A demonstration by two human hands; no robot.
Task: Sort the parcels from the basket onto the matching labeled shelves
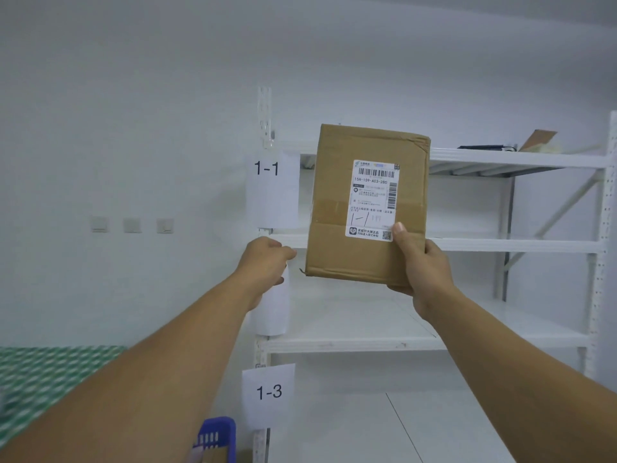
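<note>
Parcel (337, 182): brown cardboard, matt, slightly rough; top right corner creased.
Tape band (329, 212) across it: tan, smoother than board.
Shipping label (375, 198): white paper, smooth.
Shelves (500, 245): white painted metal, smooth; uprights perforated.
Signs 1-1 (272, 188) and 1-3 (268, 392): plain white paper, matt.
Curled sheet (272, 309) under left hand (263, 262): same paper.
Basket (217, 436): blue plastic, slotted.
Cloth (43, 372), lower left: green-white weave, blurred.

Plain white wall (133, 95) bears 3 pale switches (132, 225).

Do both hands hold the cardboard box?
No, only the right hand grips the box; the left hand holds a paper sheet on the shelf post.
</note>
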